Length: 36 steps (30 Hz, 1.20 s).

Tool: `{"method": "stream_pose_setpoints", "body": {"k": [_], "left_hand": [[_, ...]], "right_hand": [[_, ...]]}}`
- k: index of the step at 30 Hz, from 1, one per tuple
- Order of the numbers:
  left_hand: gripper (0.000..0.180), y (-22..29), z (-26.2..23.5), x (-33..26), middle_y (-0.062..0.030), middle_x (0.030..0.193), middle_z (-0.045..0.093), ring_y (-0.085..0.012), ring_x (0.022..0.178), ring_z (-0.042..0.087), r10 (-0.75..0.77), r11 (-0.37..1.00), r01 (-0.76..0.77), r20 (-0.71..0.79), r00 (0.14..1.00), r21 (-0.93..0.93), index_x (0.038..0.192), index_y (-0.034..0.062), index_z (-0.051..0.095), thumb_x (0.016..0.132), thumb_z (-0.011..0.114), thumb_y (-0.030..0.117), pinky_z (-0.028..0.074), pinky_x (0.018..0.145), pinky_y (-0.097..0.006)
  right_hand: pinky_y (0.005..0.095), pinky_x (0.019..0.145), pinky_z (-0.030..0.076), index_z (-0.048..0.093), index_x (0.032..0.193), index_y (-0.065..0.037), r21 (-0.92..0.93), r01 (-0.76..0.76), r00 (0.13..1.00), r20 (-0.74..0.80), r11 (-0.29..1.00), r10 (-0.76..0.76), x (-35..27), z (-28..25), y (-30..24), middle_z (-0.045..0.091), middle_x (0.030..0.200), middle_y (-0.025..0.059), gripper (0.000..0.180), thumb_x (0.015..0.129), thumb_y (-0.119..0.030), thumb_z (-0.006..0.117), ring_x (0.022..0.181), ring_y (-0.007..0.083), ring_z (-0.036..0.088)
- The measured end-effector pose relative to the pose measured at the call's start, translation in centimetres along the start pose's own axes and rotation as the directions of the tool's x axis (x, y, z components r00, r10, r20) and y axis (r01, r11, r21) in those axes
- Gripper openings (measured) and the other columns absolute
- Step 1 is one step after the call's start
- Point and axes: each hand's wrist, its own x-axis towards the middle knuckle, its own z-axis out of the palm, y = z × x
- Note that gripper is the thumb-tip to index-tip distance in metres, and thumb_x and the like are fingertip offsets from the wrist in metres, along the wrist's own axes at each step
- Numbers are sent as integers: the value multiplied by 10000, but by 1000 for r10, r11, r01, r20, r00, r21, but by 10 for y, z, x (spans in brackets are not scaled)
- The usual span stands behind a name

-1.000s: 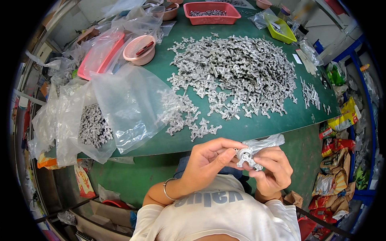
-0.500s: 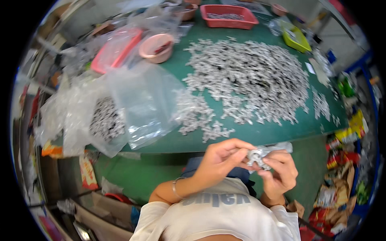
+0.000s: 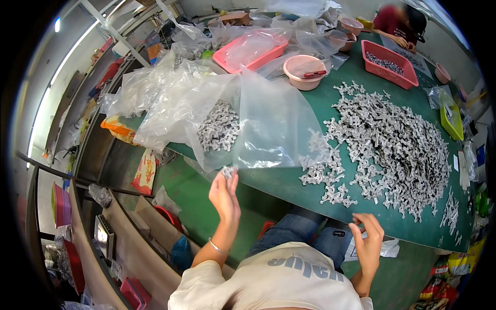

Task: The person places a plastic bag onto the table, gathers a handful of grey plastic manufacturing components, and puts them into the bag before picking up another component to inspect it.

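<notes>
My left hand (image 3: pixel 226 199) reaches over the table's front edge with its fingers pinched on a small silvery metal part (image 3: pixel 228 172). Just beyond it lies an open clear plastic bag (image 3: pixel 170 111) with a heap of like metal parts (image 3: pixel 219 129) in its mouth. My right hand (image 3: pixel 369 240) is apart from the table edge, fingers loosely bent and spread, with nothing in it. A large pile of the metal parts (image 3: pixel 400 155) covers the right of the table, and a smaller scatter (image 3: pixel 330 173) lies nearer, partly under a flat clear plastic sheet or bag (image 3: pixel 268 124).
The green table (image 3: pixel 279 192) also bears a pink bowl with a red-handled tool (image 3: pixel 305 82), a pink tray (image 3: pixel 248 64), a second pink tray of parts (image 3: pixel 387 77) and a yellow-green tray (image 3: pixel 452 124). Another person (image 3: pixel 398 26) works at the far right. Cardboard-walled bins (image 3: pixel 103 258) stand left.
The view has swung left. My hands, together on a metal part before, are now apart: the left has moved out to the bag with a part, the right has let go.
</notes>
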Motion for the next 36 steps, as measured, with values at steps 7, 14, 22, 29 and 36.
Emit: {"method": "stream_pose_setpoints", "body": {"k": [7,14,22,29,36], "left_hand": [[271,-38,16,49,-254,1141,469,-329,1074,494,-471,824,427,-32,881,-374,1118,-164,365,892,349,-14,420,962,-392],[187,-56,-13,31,-176,1020,535,-255,940,558,-361,892,307,-114,926,-332,1012,-123,460,881,407,-2,482,885,-353],[236,-30,15,123,-135,917,582,-193,769,591,-20,990,4,110,994,141,1013,-79,512,895,461,120,517,755,-321],[199,-10,-2,118,-14,681,611,-121,516,546,-189,456,-303,424,886,837,874,-38,603,867,448,86,442,473,-214],[268,-6,-19,198,-128,1049,529,-196,836,550,296,928,-268,-75,952,259,1076,-57,503,835,444,45,483,689,-270]], "right_hand": [[337,613,448,581,902,17,-62,-30,998,47,998,33,-4,-3,3,581,793,136,224,701,-46,656,698,271,569],[345,586,438,589,911,8,-130,-184,982,23,974,188,-16,-15,43,581,761,124,225,717,-88,651,658,259,565],[360,636,439,589,900,-13,-241,-242,965,-161,940,207,7,-8,74,583,805,111,183,747,-107,623,723,264,562],[383,815,377,568,953,-19,-400,-144,960,-277,905,31,23,0,106,534,951,117,284,676,32,607,934,320,471],[315,636,432,589,857,1,-193,-170,949,-298,966,107,30,6,125,571,788,107,162,700,27,618,711,234,553]]}}
